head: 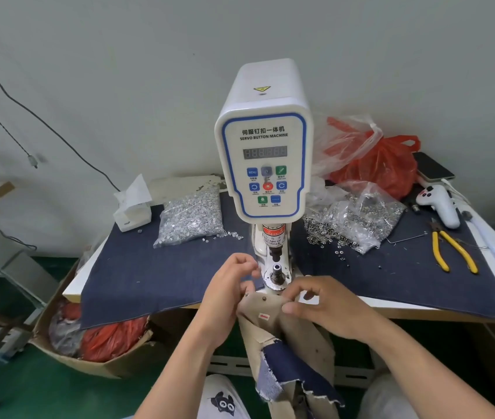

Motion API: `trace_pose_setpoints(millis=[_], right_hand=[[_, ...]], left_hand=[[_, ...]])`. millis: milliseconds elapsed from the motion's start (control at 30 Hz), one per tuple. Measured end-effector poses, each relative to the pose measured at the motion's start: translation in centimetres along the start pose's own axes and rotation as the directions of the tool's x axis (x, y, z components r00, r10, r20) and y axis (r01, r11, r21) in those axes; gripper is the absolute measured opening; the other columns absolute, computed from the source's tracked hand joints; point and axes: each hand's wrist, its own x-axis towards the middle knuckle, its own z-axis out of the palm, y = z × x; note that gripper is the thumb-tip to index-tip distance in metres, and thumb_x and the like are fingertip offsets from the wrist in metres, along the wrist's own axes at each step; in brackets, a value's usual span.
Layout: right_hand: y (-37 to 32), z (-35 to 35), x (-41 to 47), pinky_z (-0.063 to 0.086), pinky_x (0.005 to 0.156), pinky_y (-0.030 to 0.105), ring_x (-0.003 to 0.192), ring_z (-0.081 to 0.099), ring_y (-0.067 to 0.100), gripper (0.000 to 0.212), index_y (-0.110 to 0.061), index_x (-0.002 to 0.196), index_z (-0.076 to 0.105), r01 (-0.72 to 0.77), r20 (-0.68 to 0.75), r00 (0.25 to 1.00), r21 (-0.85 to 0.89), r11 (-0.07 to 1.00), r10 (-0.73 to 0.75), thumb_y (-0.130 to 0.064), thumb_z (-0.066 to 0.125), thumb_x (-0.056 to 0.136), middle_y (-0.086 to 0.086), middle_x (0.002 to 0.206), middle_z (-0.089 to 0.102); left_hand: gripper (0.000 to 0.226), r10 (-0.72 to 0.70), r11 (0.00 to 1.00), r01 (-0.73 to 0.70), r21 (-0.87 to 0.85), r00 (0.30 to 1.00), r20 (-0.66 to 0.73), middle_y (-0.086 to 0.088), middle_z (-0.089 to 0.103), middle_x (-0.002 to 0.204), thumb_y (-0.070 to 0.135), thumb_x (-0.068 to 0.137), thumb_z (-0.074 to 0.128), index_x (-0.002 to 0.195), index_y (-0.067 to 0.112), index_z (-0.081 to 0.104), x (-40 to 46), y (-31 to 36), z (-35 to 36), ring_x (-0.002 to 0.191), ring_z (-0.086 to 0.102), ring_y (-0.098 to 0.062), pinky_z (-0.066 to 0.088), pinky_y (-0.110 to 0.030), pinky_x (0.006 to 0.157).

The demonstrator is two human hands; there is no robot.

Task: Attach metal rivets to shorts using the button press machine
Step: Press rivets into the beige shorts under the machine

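The desk (137, 279), covered in dark denim cloth, carries the white button press machine (266, 152) at centre. Beige shorts (273, 316) hang over the desk's front edge, just below the machine's die (276, 272). The left hand (228, 294) pinches the shorts' upper edge with curled fingers. The right hand (322, 303) pinches the same edge, fingers narrow. Two rivets (255, 296) sit near that edge.

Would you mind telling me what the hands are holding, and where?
Both the left hand and right hand pinch the beige shorts along their top edge.
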Motion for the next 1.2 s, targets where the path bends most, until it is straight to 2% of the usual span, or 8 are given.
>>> trace_pose_setpoints(millis=[67,133,233,400,567,767,933,1200], right_hand=[[-0.1,-0.3,0.0,0.041,0.073,0.016,0.075,0.055,-0.003,0.017,-0.027,0.080,0.069,0.019,0.017,1.000,0.115,0.993,-0.021,-0.027,0.070,0.097,-0.015,0.078,0.065],[-0.2,-0.6,0.1,0.037,0.068,0.020,0.074,0.047,0.001,0.022,-0.021,0.080,0.067,-0.019,0.045,0.999,0.220,0.975,0.010,-0.035,0.066,0.097,-0.013,0.074,0.056],[0.0,-1.2,0.2,0.033,0.068,0.023,0.073,0.043,0.002,0.030,-0.015,0.078,0.060,-0.102,0.153,0.986,0.192,0.976,0.072,-0.036,0.063,0.099,-0.011,0.074,0.050],[0.9,-2.3,0.2,0.036,0.069,0.019,0.073,0.045,0.003,0.018,-0.018,0.087,0.059,-0.124,0.201,0.976,0.180,0.976,0.087,-0.022,0.060,0.104,-0.013,0.077,0.053],[2.2,-2.0,1.7,0.033,0.070,0.030,0.075,0.043,0.012,0.023,-0.020,0.081,0.065,-0.219,0.027,0.975,0.272,0.937,0.220,-0.024,0.060,0.103,-0.004,0.075,0.052],[3.3,-1.1,3.9,0.036,0.059,0.014,0.060,0.045,-0.003,0.028,-0.013,0.076,0.066,-0.217,-0.148,0.955,0.235,0.947,0.256,-0.023,0.060,0.100,-0.018,0.062,0.054],[3.9,-0.7,4.2,0.043,0.072,0.013,0.075,0.058,-0.005,0.024,-0.021,0.080,0.075,-0.213,-0.186,0.947,0.242,0.946,0.261,-0.026,0.062,0.100,-0.015,0.078,0.071],[3.9,-0.7,4.1,0.042,0.081,0.029,0.076,0.055,0.000,0.028,-0.024,0.075,0.073,-0.236,-0.183,0.939,0.275,0.932,0.292,-0.031,0.062,0.100,-0.012,0.075,0.065]], left_hand=[[0.029,0.016,0.893,-0.052,0.447,0.996,0.085,0.007,0.061,0.078,0.054,0.082,0.070,0.083,0.025,0.069,-0.1,-0.1,-0.6,0.063,0.051,-0.011,0.043,-0.024,0.061],[0.035,-0.077,0.815,-0.074,0.575,0.969,0.233,0.007,0.061,0.070,0.056,0.090,0.072,0.076,0.024,0.070,-0.2,-0.3,-0.8,0.065,0.055,-0.010,0.047,-0.024,0.068],[0.030,-0.026,0.909,-0.082,0.408,0.968,0.251,-0.002,0.064,0.073,0.046,0.092,0.077,0.075,0.023,0.067,0.0,-0.3,-0.9,0.065,0.059,-0.012,0.052,-0.023,0.063],[0.030,-0.008,0.995,-0.007,0.097,0.989,0.148,-0.003,0.057,0.075,0.040,0.091,0.075,0.076,0.018,0.061,0.9,-2.2,-1.2,0.071,0.052,-0.015,0.042,-0.027,0.067],[0.034,0.052,0.952,-0.018,0.305,0.993,-0.103,-0.004,0.047,0.076,0.050,0.089,0.061,0.071,0.022,0.055,2.2,-3.8,-1.0,0.078,0.039,-0.022,0.031,-0.040,0.075],[0.046,0.079,0.946,-0.009,0.323,0.976,-0.205,-0.007,0.051,0.079,0.042,0.102,0.052,0.085,-0.001,0.052,4.1,-5.0,-1.2,0.078,0.043,-0.022,0.037,-0.041,0.073],[0.033,0.049,0.946,0.017,0.324,0.980,-0.193,-0.006,0.047,0.077,0.040,0.100,0.052,0.077,0.016,0.055,4.7,-5.5,-1.9,0.077,0.039,-0.023,0.034,-0.041,0.073],[0.029,0.033,0.955,0.022,0.297,0.983,-0.178,-0.006,0.040,0.077,0.042,0.094,0.054,0.076,0.020,0.049,4.9,-5.5,-2.2,0.076,0.034,-0.022,0.029,-0.040,0.071]])
